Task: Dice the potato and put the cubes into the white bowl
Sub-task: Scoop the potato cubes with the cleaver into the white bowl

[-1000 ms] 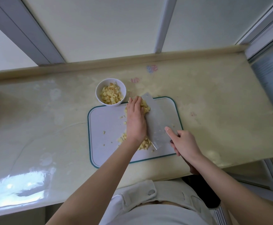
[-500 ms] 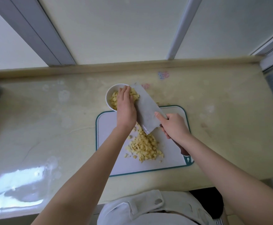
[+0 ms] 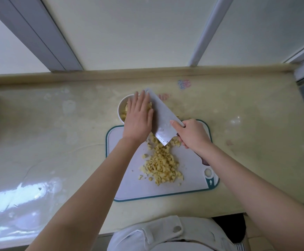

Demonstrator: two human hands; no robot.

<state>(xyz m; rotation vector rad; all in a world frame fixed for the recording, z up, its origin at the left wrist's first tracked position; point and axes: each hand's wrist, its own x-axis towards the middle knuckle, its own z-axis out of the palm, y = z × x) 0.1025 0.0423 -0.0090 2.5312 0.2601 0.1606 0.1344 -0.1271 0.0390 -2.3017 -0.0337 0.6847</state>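
Countertop [image 3: 57, 142]: left hand [image 3: 138, 118] flat, fingers straight, over white bowl [image 3: 121, 107]; right hand [image 3: 192, 134] grips cleaver [image 3: 162, 120]; potato cubes [image 3: 163, 165] on cutting board [image 3: 122, 178].

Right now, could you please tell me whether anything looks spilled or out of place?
Only small things: a few loose potato cubes lie on the cutting board apart from the main pile, and coloured marks stain the counter behind the knife. Nothing looks damaged.
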